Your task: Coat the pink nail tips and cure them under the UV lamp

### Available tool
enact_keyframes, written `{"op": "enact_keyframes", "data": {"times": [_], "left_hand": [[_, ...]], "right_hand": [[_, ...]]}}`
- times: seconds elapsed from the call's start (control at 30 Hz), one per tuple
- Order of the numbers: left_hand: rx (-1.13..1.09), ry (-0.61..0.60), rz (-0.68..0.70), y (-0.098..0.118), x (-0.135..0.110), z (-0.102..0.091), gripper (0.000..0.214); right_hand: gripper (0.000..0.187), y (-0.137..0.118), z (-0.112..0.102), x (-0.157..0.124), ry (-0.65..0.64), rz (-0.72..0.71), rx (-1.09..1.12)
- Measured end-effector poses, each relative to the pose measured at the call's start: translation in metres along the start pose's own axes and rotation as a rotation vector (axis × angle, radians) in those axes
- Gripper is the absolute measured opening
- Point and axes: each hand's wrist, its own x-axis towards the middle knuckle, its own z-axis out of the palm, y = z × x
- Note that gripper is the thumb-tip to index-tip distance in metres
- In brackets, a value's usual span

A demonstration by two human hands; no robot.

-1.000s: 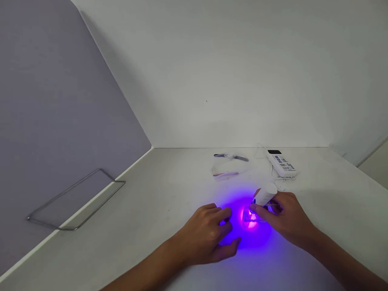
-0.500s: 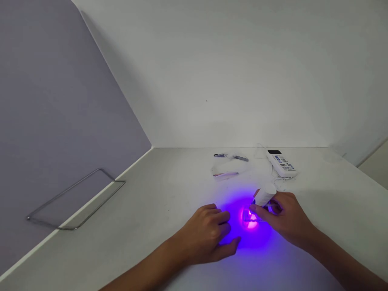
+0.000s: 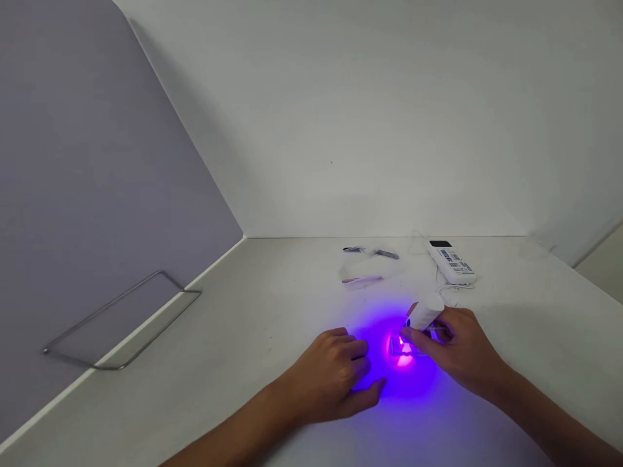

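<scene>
Right grip (image 3: 464, 347) pinches the lamp (image 3: 426, 312), which I see lighting a clear piece (image 3: 395, 347) above my bench (image 3: 233, 350); left grip (image 3: 333, 376) hovers nearby, thumb spread from curled fingers.

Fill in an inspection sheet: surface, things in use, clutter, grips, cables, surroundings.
Surface: white table, partly lit violet.
Things in use: tilted white lamp; small item in its glow, unidentifiable.
Clutter: white device, flat pieces, wire loop.
Grips: right grip holds the lamp; left grip beside the glow, nothing seen held.
Cables: thin cord beside the device, ends unclear.
Surroundings: pale wall, grey panel.
</scene>
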Motion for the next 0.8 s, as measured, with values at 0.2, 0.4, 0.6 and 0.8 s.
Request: {"op": "enact_keyframes", "data": {"times": [0.2, 0.4, 0.6, 0.8], "left_hand": [[-0.051, 0.039, -0.023, 0.002, 0.002, -0.002, 0.043], [-0.550, 0.092, -0.320, 0.003, 0.009, -0.015, 0.028], [-1.261, 0.160, -0.581, -0.012, 0.016, -0.035, 0.018], [-1.996, 0.284, -0.797, -0.009, 0.014, -0.034, 0.027]], "right_hand": [[0.027, 0.000, 0.001, 0.000, 0.008, -0.002, -0.001], [0.027, -0.002, 0.000, -0.001, 0.010, 0.006, -0.008], [0.028, -0.003, 0.000, 0.000, 0.007, 0.026, 0.005], [0.026, -0.005, -0.001, -0.001, -0.007, 0.022, 0.002]]}}
